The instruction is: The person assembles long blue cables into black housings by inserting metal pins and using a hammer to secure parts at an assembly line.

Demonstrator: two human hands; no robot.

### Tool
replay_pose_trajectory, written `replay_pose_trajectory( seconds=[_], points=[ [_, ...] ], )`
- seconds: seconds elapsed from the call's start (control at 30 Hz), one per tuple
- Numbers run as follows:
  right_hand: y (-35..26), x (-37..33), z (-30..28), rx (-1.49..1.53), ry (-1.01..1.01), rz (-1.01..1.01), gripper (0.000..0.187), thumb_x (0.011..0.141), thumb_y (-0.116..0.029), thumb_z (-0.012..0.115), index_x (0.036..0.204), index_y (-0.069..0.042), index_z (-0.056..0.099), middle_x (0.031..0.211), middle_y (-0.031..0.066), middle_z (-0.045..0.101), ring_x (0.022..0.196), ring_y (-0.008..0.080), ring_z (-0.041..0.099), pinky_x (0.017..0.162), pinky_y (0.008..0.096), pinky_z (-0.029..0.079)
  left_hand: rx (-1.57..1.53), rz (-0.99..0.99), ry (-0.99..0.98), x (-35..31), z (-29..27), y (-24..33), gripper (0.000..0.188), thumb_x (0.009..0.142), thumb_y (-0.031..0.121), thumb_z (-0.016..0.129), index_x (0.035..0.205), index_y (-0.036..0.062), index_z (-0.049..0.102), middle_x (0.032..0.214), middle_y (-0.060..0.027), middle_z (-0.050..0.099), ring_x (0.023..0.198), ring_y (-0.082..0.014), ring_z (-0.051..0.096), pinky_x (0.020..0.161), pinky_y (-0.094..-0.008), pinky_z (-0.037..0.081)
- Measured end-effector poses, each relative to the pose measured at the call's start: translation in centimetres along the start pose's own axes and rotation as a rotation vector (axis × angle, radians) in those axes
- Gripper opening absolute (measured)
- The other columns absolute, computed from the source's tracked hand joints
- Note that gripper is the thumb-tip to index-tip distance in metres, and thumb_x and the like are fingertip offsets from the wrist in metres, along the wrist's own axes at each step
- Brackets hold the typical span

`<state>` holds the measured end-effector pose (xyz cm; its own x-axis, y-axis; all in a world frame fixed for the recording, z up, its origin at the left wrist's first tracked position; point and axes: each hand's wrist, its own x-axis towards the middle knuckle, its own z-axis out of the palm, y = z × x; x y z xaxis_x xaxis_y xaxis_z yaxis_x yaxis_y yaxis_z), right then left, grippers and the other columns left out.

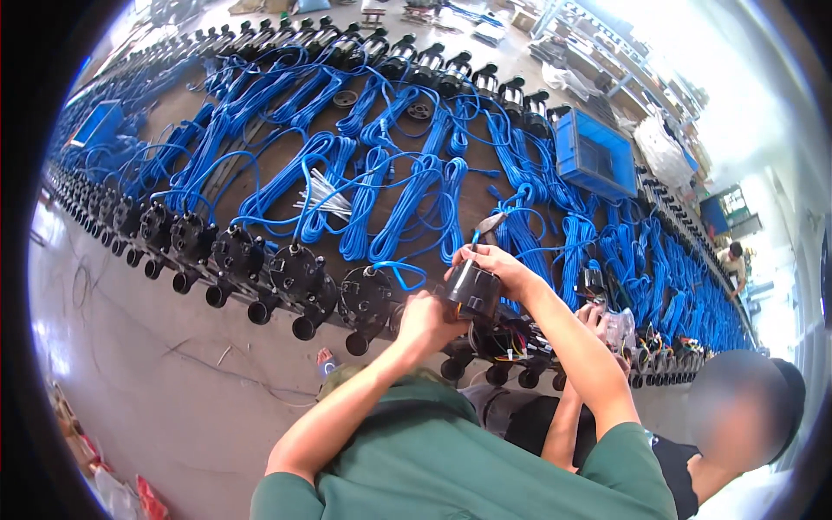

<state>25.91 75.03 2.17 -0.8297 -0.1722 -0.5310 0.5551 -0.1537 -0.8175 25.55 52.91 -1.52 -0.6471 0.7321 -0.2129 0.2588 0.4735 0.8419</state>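
A black cylindrical housing [474, 290] is between my two hands, above the near edge of the table. My right hand [503, 267] is closed over its top and right side. A small grey-headed tool [490, 224] shows just beyond those fingers; whether I hold it is unclear. My left hand [426, 322] curls around the lower left of the housing, its fingertips partly hidden. Coloured wires [513, 340] show below and to the right of the housing. Left of my left hand stands a round black motor unit [364, 296] with a blue cable.
Bundled blue cables [407, 204] cover much of the table. Black units line its near and far edges. A blue crate [594, 156] sits at the far right, and white strips [322, 195] lie among the cables. A co-worker's hand [593, 321] works close on my right.
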Motion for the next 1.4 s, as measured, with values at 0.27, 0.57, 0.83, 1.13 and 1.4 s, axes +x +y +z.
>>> replay_pose_trajectory(
  seconds=[0.27,0.57,0.83,1.13,1.4],
  points=[
    [4.2,1.6,1.6,-0.405,0.437,-0.166,0.027,0.108,-0.023,0.058,0.100,0.000,0.070,0.090,0.0037,0.071,0.084,0.0124,0.062,0.080,0.0290,0.049,0.023,0.262,0.628,-1.4,4.4,-4.3,0.062,0.062,0.009,0.089,0.116,-0.0072,0.064,0.140,-0.0250,0.052,0.126,-0.0453,0.052,0.107,-0.0484,0.046],
    [4.6,0.0,4.4,-0.714,0.573,-0.286,0.026,0.110,-0.019,0.056,0.100,0.002,0.069,0.088,0.0018,0.069,0.083,0.0094,0.061,0.079,0.0273,0.051,-0.040,-0.368,0.363,-1.2,4.5,-5.0,0.097,0.065,0.024,0.089,0.151,0.0122,0.044,0.150,-0.0192,0.052,0.137,-0.0379,0.052,0.108,-0.0464,0.049],
    [5.0,0.1,7.1,-0.970,0.730,-0.328,0.029,0.107,-0.024,0.058,0.105,0.002,0.071,0.090,0.0173,0.076,0.082,0.0301,0.074,0.073,0.0389,0.056,-0.211,-0.119,0.377,-3.3,5.3,-8.3,0.111,0.064,0.033,0.096,0.153,0.0024,0.038,0.145,-0.0225,0.054,0.135,-0.0405,0.051,0.113,-0.0481,0.044],
    [6.6,-0.6,10.9,-1.084,0.817,-0.521,0.022,0.103,-0.021,0.065,0.104,0.001,0.070,0.088,0.0239,0.073,0.081,0.0427,0.072,0.068,0.0440,0.056,-0.277,0.066,0.269,-4.1,5.0,-11.9,0.105,0.070,0.022,0.094,0.157,0.0147,0.035,0.133,-0.0177,0.065,0.113,-0.0401,0.067,0.097,-0.0491,0.053],
    [4.1,-1.8,8.5,-1.063,0.603,-0.475,0.024,0.092,-0.023,0.074,0.103,-0.001,0.075,0.087,0.0209,0.073,0.078,0.0392,0.072,0.069,0.0424,0.056,-0.981,0.004,-0.067,-4.4,1.0,-7.3,0.101,0.078,0.003,0.074,0.163,0.0025,0.020,0.151,-0.0182,0.047,0.136,-0.0266,0.052,0.114,-0.0385,0.043]
  ],
)
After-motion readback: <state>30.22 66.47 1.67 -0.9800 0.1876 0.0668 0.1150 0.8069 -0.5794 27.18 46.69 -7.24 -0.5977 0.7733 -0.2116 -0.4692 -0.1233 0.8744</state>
